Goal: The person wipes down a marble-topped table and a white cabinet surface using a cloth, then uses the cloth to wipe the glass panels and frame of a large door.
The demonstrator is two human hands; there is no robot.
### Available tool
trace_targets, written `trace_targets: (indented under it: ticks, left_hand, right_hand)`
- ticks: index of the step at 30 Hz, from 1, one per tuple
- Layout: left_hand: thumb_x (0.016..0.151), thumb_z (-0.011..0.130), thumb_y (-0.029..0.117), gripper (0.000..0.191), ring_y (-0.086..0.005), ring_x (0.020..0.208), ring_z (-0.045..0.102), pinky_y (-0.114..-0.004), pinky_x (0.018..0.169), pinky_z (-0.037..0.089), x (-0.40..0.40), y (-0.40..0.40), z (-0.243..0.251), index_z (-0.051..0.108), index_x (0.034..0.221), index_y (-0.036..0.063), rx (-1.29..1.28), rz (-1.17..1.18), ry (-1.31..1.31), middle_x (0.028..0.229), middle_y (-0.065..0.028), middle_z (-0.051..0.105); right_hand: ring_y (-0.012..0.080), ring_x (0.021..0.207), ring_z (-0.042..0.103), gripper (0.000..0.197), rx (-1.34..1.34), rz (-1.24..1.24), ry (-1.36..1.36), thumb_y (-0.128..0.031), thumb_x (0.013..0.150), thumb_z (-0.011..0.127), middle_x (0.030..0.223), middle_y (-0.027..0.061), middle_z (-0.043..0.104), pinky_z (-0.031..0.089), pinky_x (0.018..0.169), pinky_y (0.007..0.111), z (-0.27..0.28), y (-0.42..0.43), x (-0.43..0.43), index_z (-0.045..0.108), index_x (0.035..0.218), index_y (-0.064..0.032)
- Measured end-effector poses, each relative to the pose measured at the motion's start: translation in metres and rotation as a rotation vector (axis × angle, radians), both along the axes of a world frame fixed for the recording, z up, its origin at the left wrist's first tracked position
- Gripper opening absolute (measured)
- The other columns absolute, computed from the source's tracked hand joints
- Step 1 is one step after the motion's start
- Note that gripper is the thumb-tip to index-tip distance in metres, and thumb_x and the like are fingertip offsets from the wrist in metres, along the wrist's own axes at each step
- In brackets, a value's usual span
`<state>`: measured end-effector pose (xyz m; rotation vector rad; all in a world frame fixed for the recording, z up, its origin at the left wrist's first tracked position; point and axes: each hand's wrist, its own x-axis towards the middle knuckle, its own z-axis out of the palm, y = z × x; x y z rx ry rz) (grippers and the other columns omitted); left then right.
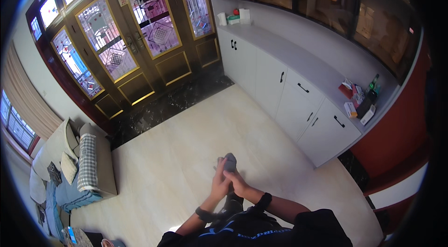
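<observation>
My left hand (220, 182) and my right hand (238, 183) come together low in front of my body, with the fingers pointing away from me. A grey, fabric-like thing (229, 163) shows just past the fingertips. It may be a sock or a foot in grey footwear, and whether my hands touch it is unclear. The overlapping fingers hide what is between the palms. Each wrist wears a dark band, the left band (206, 214) and the right band (264, 201).
Pale floor tiles (182, 163) lie under me. Ahead are brown-and-gold double doors (138, 68). A white cabinet (266, 82) runs along the right, with boxes and a green bottle (373, 81) on its top. At left stands a sofa (105, 163) with cushions; a table (78, 236) is at lower left.
</observation>
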<state>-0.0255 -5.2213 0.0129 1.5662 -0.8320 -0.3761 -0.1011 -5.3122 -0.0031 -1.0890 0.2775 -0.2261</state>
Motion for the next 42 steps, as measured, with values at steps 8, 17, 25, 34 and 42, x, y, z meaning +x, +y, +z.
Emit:
trace_targets:
  ticks: [8, 17, 25, 34, 42]
  left_hand:
    - [0.078, 0.063, 0.018, 0.085, -0.0268, 0.148, 0.004, -0.039, 0.118, 0.005, 0.108, -0.144, 0.028, 0.021, 0.151, 0.0015, -0.017, -0.64, 0.188, 0.159, -0.0167, 0.012]
    - [0.088, 0.06, 0.014, 0.072, -0.024, 0.147, 0.008, -0.039, 0.117, 0.013, 0.144, -0.349, 0.02, 0.026, 0.151, 0.0109, 0.041, -1.268, 0.636, 0.16, -0.0121, 0.01]
    - [0.087, 0.062, 0.011, 0.051, -0.0247, 0.135, 0.04, -0.036, 0.111, 0.031, 0.266, -0.482, -0.003, 0.049, 0.136, 0.0013, 0.094, -0.582, 0.372, 0.143, -0.0139, 0.046]
    - [0.088, 0.052, 0.023, 0.059, -0.0248, 0.13, 0.042, -0.042, 0.107, 0.033, 0.415, -0.489, 0.001, 0.039, 0.144, 0.0093, 0.027, 0.016, 0.588, 0.139, -0.0153, 0.051]
    - [0.088, 0.057, 0.01, 0.038, -0.0179, 0.107, 0.057, -0.032, 0.092, 0.046, 0.446, -0.605, -0.025, 0.057, 0.126, 0.0035, 0.08, -0.23, 0.55, 0.121, -0.0103, 0.062]
  right_hand:
    - [0.0178, 0.106, 0.058, 0.04, 0.549, -0.133, 0.035, -0.037, 0.099, 0.048, 0.117, 0.0046, 0.06, 0.047, 0.091, 0.034, 0.015, -0.165, 0.072, 0.052, 0.127, -0.009]
    - [0.0291, 0.11, 0.06, 0.054, 0.597, -0.679, -0.186, -0.046, 0.097, 0.044, 0.118, 0.0143, 0.063, 0.046, 0.099, 0.043, -0.016, -0.328, 0.041, 0.056, 0.123, -0.0005]
    - [0.0275, 0.099, 0.065, 0.052, 0.258, -1.368, -0.402, -0.044, 0.095, 0.052, 0.112, 0.0117, 0.066, 0.052, 0.087, 0.04, -0.018, -0.533, -0.073, 0.056, 0.124, -0.0007]
    - [0.0399, 0.101, 0.06, 0.054, -1.039, -1.632, 1.042, -0.029, 0.082, 0.073, 0.11, 0.0216, 0.064, 0.047, 0.091, 0.043, -0.112, -0.669, -0.087, 0.056, 0.122, 0.0037]
    - [0.0413, 0.123, 0.046, 0.066, -1.43, -1.239, 1.043, -0.017, 0.071, 0.076, 0.128, 0.0228, 0.053, 0.034, 0.106, 0.05, -0.094, -0.702, 0.056, 0.049, 0.127, 0.0026]
